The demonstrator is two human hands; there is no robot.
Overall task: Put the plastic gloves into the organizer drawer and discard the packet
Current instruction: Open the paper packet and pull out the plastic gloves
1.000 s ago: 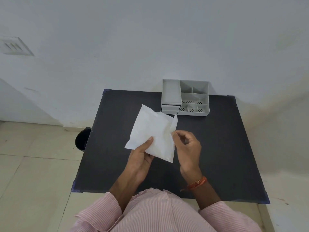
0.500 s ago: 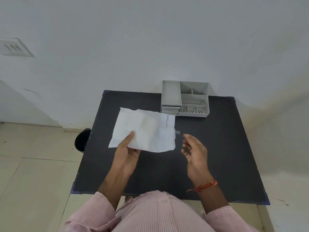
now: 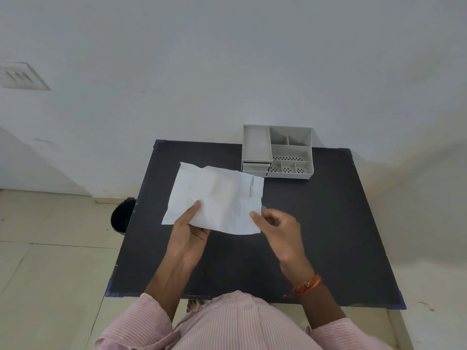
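Note:
The white paper packet (image 3: 217, 200) is held flat above the black table (image 3: 328, 228), with a short tear near its right end. My left hand (image 3: 189, 231) grips its lower left part, thumb on top. My right hand (image 3: 276, 228) pinches the lower right corner, the thumb on the paper and the fingers curled behind. The gloves inside are hidden. At the table's far edge stands the grey organizer (image 3: 290, 147), with its small drawers (image 3: 254, 169) at its front left, just beyond the packet.
A black bin (image 3: 123, 218) sits on the tiled floor against the table's left side. A white wall rises right behind the organizer. My pink striped sleeves fill the bottom of the view.
The packet swung from upright to flat and leftward in my left hand. My right hand let go, drew away, and has now come back to pinch the right corner.

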